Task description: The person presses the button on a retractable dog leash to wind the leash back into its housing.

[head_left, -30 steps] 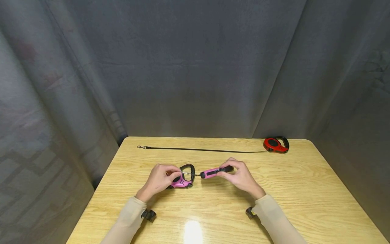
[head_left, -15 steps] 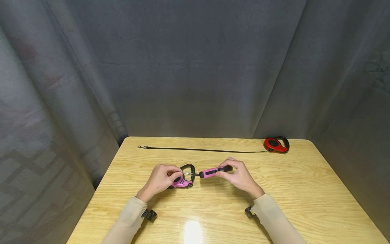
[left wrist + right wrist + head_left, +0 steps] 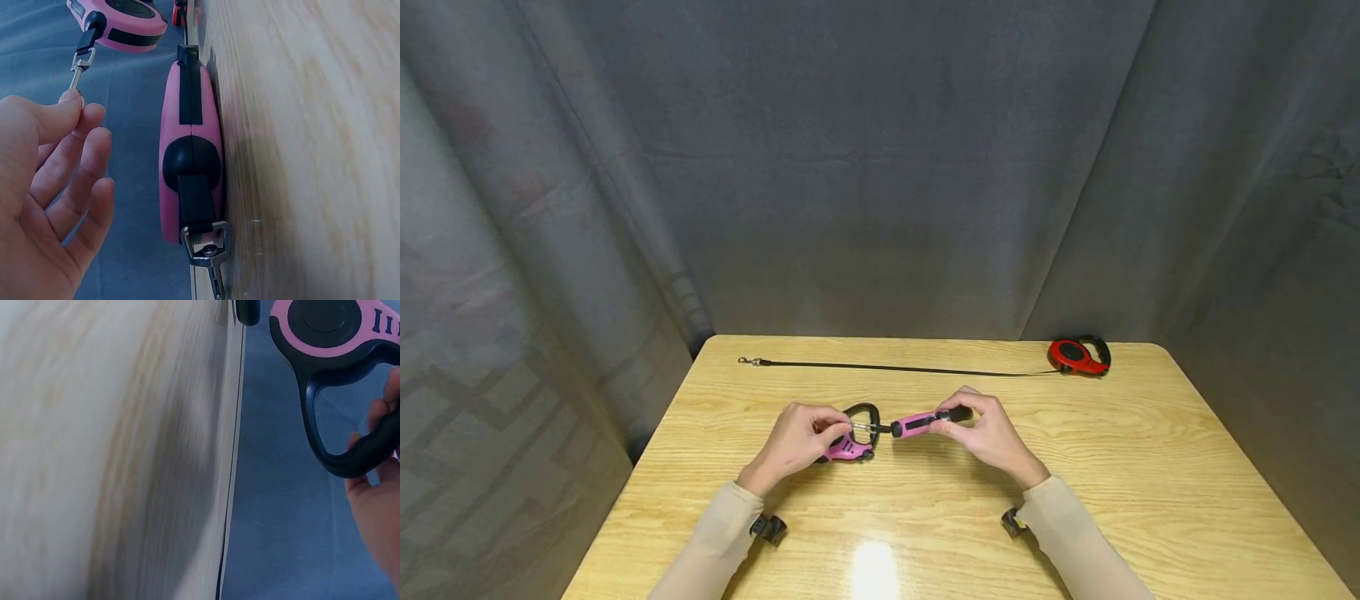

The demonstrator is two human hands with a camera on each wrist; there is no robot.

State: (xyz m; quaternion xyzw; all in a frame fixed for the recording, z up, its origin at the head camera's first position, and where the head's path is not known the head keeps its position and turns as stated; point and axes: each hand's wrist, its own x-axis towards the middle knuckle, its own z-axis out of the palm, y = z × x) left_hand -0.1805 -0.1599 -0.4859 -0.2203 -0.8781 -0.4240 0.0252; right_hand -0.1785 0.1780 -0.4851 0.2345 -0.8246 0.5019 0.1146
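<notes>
Tbl (image 3: 1150, 483) below pink leash (image 3: 913, 425): clip (image 3: 77, 71) in L grip (image 3: 799, 437), hndl (image 3: 357, 460) in R grip (image 3: 992, 431).

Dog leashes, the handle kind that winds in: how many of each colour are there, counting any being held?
Pink and black: 2, the held pink leash and the lying pink leash on the table
Red and black: 1, the red leash at the table's far edge
Total: 3

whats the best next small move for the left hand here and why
Probably let the left hand release the metal clip: little black strap shows between it and the held pink leash, much as on the other pink leash on the table.
</notes>
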